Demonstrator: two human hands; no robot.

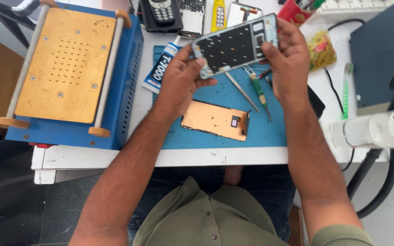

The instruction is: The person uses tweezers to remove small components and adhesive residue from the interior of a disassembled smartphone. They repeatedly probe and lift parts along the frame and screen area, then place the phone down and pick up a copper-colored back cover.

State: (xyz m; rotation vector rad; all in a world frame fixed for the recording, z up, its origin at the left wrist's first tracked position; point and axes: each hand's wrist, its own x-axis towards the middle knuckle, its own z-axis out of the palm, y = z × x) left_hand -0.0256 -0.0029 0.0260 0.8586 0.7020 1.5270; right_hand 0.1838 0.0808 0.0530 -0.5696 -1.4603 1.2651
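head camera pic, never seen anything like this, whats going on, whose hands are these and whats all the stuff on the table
The single picture comes from a camera worn on a person's head, looking down at their own two bare hands. The left hand and right hand together hold up a phone frame, its dark inner side showing. Below it, on a blue work mat, lies a copper-coloured phone panel, with tweezers and a small screwdriver beside it. A glue tube rests at the mat's edge. To the left stands a blue machine with a perforated brass plate.
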